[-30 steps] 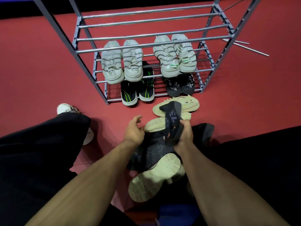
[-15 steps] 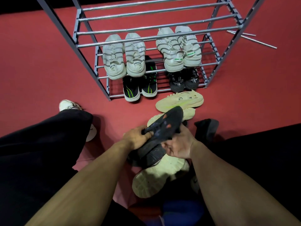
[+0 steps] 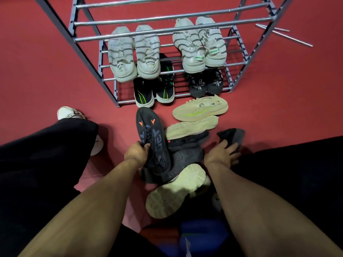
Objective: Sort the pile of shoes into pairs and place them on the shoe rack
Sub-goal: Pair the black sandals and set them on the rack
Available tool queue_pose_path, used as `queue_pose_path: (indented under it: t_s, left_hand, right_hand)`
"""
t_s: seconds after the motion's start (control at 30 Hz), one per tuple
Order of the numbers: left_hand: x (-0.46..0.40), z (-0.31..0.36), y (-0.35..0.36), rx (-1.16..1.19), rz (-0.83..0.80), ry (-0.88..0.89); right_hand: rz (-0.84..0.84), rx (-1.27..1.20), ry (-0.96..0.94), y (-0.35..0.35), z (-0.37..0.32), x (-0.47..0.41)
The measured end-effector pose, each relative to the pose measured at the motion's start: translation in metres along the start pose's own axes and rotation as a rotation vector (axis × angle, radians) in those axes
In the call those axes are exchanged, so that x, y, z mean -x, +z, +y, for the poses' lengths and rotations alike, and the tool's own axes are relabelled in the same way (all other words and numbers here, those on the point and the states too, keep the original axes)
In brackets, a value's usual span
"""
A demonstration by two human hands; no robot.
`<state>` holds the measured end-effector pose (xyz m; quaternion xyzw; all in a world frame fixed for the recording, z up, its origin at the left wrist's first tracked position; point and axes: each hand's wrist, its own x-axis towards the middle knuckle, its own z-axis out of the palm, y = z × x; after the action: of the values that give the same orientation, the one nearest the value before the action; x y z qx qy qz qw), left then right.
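My left hand (image 3: 137,152) grips a dark shoe with orange marks (image 3: 151,134), sole up and toe toward the rack. My right hand (image 3: 221,154) lies with fingers spread on a second dark shoe (image 3: 233,134) at the pile's right. Between my hands lie another dark shoe (image 3: 185,154) and a beige shoe turned sole up (image 3: 176,190). Two more beige shoes (image 3: 200,108) lie in front of the grey metal rack (image 3: 89,58). On the rack stand two white pairs (image 3: 133,52), a black-and-green pair (image 3: 154,89) and a black pair (image 3: 205,83).
The floor is red carpet. Loose metal rods (image 3: 284,36) lie to the right of the rack. My black trouser legs flank the pile, with my own white shoe (image 3: 68,112) at the left. The rack's top bars hold nothing.
The dark shoe went from my right hand into my left and swung leftward, sole up. My right hand let go and moved right onto the second dark shoe.
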<state>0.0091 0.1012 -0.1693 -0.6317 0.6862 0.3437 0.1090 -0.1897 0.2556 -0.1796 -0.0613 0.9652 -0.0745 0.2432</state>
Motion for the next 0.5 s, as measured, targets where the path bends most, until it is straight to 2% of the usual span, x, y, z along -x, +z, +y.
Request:
queue_pose_path:
  t_s: [0.1,0.2,0.23,0.3,0.33,0.4,0.43,0.5]
  left_hand:
    - [0.0,0.005,0.003,-0.029,-0.004,0.038]
    - [0.0,0.009,0.004,-0.06,0.009,0.065]
    - [0.001,0.01,0.004,-0.067,0.01,0.071]
    - [0.001,0.009,0.004,-0.066,0.013,0.075]
    - [0.002,0.009,0.004,-0.057,0.015,0.078]
    - [0.002,0.009,0.004,-0.024,0.015,0.081]
    - [0.003,0.009,0.004,-0.014,0.015,0.076]
    - [0.005,0.01,0.004,-0.015,0.017,0.066]
  right_hand:
    - [-0.037,-0.166,0.189,0.001,0.001,-0.012]
    - [-0.002,-0.646,0.357,0.003,0.004,-0.025]
    - [0.011,-0.674,0.334,0.003,0.006,-0.027]
    - [-0.014,-0.572,0.262,-0.009,0.0,-0.022]
    - [0.001,-0.643,0.332,-0.021,-0.006,-0.018]
    - [0.03,-0.735,0.355,-0.033,-0.003,-0.009]
    - [0.078,-0.71,0.329,-0.035,-0.003,-0.009]
    - [0.219,-0.823,0.259,-0.039,-0.004,-0.008]
